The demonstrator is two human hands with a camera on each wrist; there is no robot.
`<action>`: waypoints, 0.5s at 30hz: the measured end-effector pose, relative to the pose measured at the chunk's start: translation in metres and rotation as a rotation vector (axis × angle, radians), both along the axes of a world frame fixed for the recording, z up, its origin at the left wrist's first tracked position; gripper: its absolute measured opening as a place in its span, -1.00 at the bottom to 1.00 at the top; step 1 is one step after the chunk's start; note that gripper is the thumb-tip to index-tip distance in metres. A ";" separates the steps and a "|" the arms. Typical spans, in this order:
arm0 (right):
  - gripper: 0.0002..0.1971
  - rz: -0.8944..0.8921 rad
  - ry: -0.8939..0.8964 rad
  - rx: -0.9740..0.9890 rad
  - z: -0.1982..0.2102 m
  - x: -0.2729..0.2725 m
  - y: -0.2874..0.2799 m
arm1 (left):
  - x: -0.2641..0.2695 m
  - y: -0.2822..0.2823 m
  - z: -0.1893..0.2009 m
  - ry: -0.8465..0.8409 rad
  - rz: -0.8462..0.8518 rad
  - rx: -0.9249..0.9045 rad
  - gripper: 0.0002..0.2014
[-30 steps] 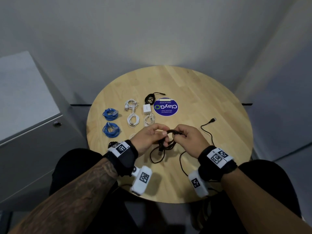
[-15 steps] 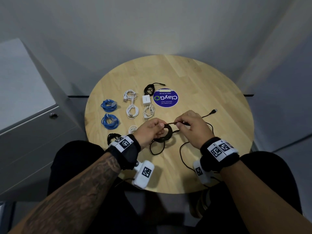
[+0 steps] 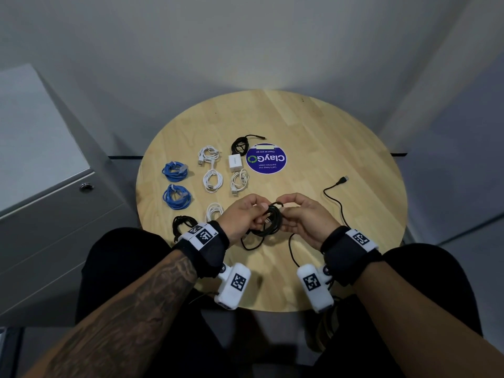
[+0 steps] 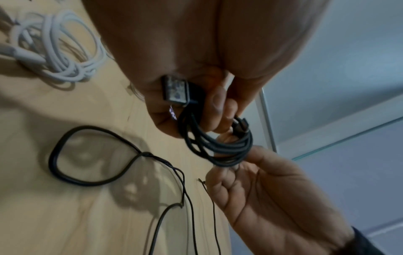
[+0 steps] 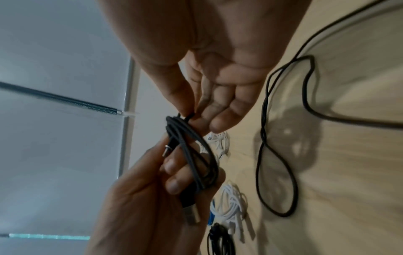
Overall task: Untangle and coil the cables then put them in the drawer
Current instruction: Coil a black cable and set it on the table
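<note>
Both hands hold a small coil of black cable [image 3: 270,221] above the near middle of the round wooden table [image 3: 327,132]. My left hand [image 3: 259,208] grips the coil [image 4: 218,146] with its USB plug [image 4: 176,91] against the palm. My right hand [image 3: 283,205] pinches a strand at the top of the coil [image 5: 191,155] between thumb and forefinger. A small connector [image 5: 167,150] lies against the coil. A second black cable [image 3: 339,211] lies loose on the table, its plug [image 3: 345,179] at the right. The grey drawer cabinet [image 3: 54,214] stands at the left, closed.
Coiled cables lie in rows on the table's left half: two blue [image 3: 176,184], several white [image 3: 212,180], two black [image 3: 240,144]. A white charger [image 3: 234,162] and a round blue sticker [image 3: 266,159] sit beside them. The loose cable's loop [image 4: 87,155] lies under my hands.
My right hand, which had drawn a strand out to the right half a second ago, has come back to the coil. The coil now sits between both hands.
</note>
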State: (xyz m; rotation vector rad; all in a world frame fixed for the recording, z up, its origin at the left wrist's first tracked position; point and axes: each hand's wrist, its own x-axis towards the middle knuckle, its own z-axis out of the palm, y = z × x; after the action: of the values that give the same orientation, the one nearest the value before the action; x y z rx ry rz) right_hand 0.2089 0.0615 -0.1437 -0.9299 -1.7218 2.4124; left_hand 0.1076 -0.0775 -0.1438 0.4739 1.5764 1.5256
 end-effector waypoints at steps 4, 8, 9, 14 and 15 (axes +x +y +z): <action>-0.70 0.058 -0.012 0.070 -0.001 0.001 -0.005 | 0.003 0.000 -0.002 0.079 0.047 -0.023 -0.85; -0.69 0.092 0.051 0.140 0.001 0.003 -0.008 | 0.003 -0.001 -0.005 0.083 0.096 0.011 -0.86; -0.67 0.114 0.088 0.136 0.002 0.003 -0.009 | 0.003 -0.001 -0.006 0.087 0.108 0.022 -0.86; -0.45 0.128 0.203 0.276 -0.006 0.003 -0.022 | 0.004 -0.001 -0.007 0.064 0.147 0.004 -0.85; -0.50 0.102 0.214 0.287 -0.007 0.003 -0.023 | 0.005 -0.001 -0.009 0.049 0.159 -0.015 -0.85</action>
State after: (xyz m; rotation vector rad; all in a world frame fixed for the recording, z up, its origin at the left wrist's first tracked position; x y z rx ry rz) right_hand 0.2114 0.0381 -0.1508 -0.5415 -2.0010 2.1441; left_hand 0.1121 -0.0786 -0.1526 0.3878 1.6961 1.6307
